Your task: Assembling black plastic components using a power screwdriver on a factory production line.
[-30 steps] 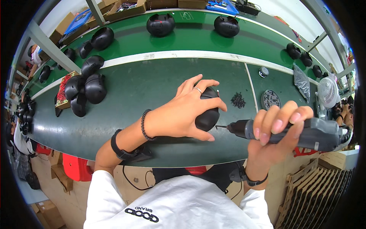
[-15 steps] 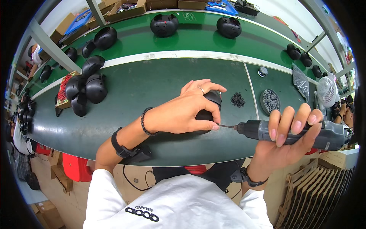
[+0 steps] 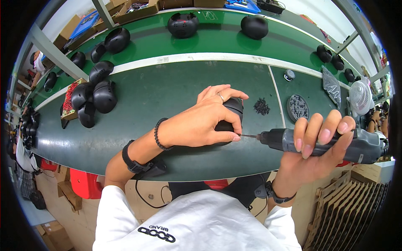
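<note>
Left hand [image 3: 201, 123] clamped over black shell [image 3: 232, 115], right hand [image 3: 314, 146] gripping electric screwdriver [image 3: 326, 142] near bench edge [image 3: 138, 178].

One electric screwdriver [image 3: 326, 144], one small white fan [image 3: 361, 97].

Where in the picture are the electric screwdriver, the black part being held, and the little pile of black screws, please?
Electric screwdriver [image 3: 331, 144]: head view, on its grey body.
Black part [image 3: 233, 109]: head view, on its top, beside the fingers.
Pile of screws [image 3: 261, 106]: head view, at the heap's middle.

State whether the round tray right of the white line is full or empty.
Full: the round tray is covered edge to edge with small dark screws.
</note>
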Motion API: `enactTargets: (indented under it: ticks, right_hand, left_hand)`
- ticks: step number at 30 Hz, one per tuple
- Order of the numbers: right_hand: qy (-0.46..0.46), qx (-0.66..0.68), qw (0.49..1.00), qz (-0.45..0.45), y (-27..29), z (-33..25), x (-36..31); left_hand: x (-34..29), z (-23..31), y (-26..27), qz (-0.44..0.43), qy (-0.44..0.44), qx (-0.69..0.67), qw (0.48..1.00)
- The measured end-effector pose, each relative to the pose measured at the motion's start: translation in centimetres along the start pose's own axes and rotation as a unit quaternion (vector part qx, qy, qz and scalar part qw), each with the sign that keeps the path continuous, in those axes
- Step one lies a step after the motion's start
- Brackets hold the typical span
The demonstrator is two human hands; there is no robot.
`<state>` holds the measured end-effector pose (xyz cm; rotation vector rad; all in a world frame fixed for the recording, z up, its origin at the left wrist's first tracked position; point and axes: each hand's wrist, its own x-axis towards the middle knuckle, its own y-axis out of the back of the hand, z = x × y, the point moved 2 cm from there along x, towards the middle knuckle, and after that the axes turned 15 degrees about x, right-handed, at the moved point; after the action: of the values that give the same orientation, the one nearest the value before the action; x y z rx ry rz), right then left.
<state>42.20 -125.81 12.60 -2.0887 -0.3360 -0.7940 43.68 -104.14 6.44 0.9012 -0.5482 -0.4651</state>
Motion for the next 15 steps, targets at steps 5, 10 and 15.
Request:
enactTargets:
  ticks: [5, 10, 15]
  right_hand:
    - [-0.002, -0.002, 1.000, -0.025, 0.33, 0.39, -0.15]
    - [-0.005, -0.012, 1.000, -0.019, -0.01, 0.08, -0.16]
    - [-0.017, -0.033, 0.999, -0.024, -0.22, -0.10, 0.14]
  left_hand:
    - [-0.18, -0.04, -0.12, 0.000, 0.000, 0.009, 1.000]
    - [-0.18, 0.04, -0.04, -0.004, -0.002, 0.015, 1.000]
    - [-0.28, -0.07, 0.10, -0.011, 0.007, 0.051, 0.999]
